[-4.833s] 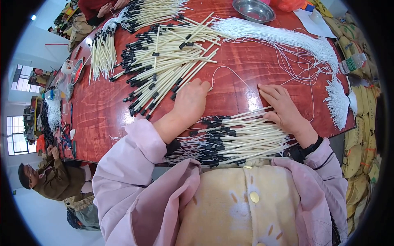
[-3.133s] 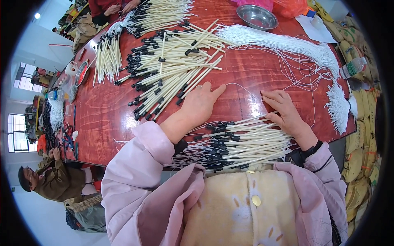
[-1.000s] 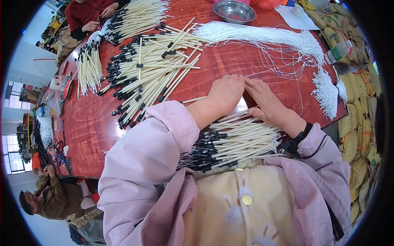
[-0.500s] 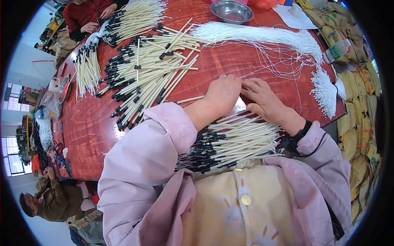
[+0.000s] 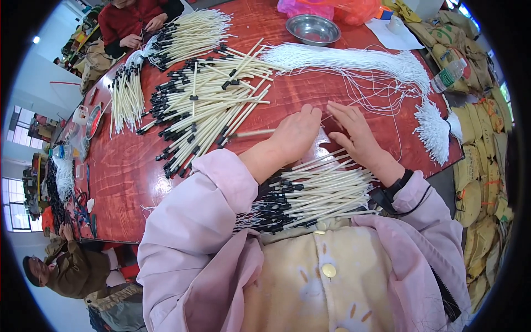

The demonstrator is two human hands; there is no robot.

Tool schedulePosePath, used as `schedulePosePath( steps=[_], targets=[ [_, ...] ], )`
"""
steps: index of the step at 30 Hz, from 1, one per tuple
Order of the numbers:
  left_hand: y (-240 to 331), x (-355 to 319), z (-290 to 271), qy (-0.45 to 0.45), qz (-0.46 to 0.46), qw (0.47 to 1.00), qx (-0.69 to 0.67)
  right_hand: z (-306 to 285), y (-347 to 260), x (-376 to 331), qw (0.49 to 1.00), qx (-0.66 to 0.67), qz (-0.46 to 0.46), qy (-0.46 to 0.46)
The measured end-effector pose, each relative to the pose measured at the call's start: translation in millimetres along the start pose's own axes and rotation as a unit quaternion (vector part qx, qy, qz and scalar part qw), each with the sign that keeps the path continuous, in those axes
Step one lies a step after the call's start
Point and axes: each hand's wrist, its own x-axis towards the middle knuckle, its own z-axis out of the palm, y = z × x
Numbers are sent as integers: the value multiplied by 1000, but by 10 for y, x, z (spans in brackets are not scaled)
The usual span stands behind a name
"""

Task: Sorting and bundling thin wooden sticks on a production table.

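A thin cream stick (image 5: 255, 133) juts out to the left from beneath my left hand (image 5: 297, 135), whose fingers are curled round it; its other end is hidden. My right hand (image 5: 362, 138) is just to the right, thumb and fingers spread, with a gap between it and the left hand. A thin white cord seems to run close by its fingertips. Right below my hands, against my body, lies a bundle of cream sticks with black end caps (image 5: 326, 191). Beyond my left forearm a larger loose heap of capped sticks (image 5: 207, 102) covers the table.
A long hank of white cords (image 5: 354, 60) lies across the far side of the red table (image 5: 119, 182), its frayed end (image 5: 433, 130) near the right edge. Farther back stands a metal bowl (image 5: 313, 30). Two other people sit at the table's left side. Stacked sacks (image 5: 475, 166) line the right.
My hands have drawn apart, and the right hand's fingers have spread. The stick remains in my left hand. The whole view has shifted slightly.
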Motion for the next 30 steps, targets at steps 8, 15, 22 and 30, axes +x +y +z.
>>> schedulePosePath(
  steps=[8,15,22,30],
  targets=[
    [143,-182,-231,80,43,993,-81,3,-139,72,998,35,-49,22],
    [230,-259,-262,98,47,994,-24,30,-252,92,996,24,-86,12],
    [235,-372,-304,131,13,990,-41,-16,-451,39,998,11,-64,21],
    [181,-566,-488,123,-17,985,-119,-104,-539,3,995,59,-48,60]
  ],
)
